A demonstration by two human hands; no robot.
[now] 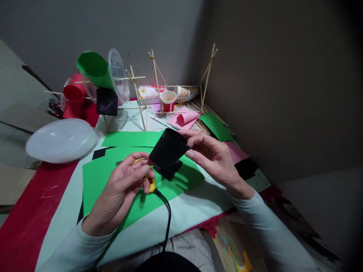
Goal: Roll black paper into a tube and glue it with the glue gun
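- While the right hand (211,155) pinches the rim of a black paper cone (168,150) between thumb and fingertips, its other fingers stay loosely curled, and the cone hangs tilted just above the near middle of the table.
- The left hand (124,185) is closed around a yellow tool (151,185), seemingly a glue gun though mostly hidden, with its fingertips up against the cone's lower left side.
- A black cord (167,219) runs from that tool toward the near edge.
- Under both hands lies a green paper sheet (96,177), with a second green sheet (130,139) just beyond it and a scrap of black paper (170,172) directly beneath the cone.
- To the far left a white plastic plate (61,140) rests on red paper (25,223).
- Farther back stands a frame of wooden sticks (155,81) carrying a green paper cone (95,70), a clear plastic lid (119,77) and a black paper square (107,101).
- A red-and-white paper cup (168,101) and a rolled pink paper (187,118) sit among the far clutter.
- Grey walls (269,75) close in the corner on the right.
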